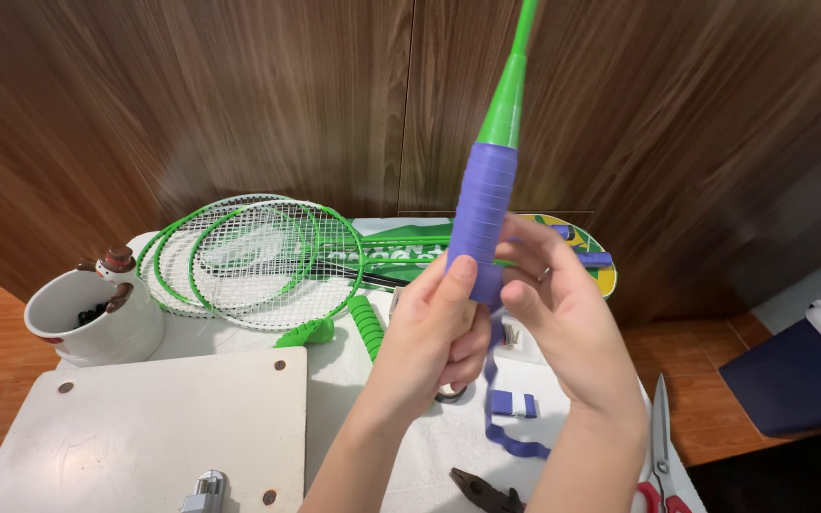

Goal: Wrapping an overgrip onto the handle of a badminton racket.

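On the counter point(363, 380), the rackets point(258, 261) lay at the far side, with the cup point(97, 318) to their left. A board point(154, 427) sat near left. Pliers point(486, 489) and scissors point(659, 446) lay near right, the tape roll point(513, 404) between them and the rackets.

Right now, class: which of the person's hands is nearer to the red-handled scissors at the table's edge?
Right. The right hand is above and left of the scissors, on the racket handle. The left hand grips the handle farther left.
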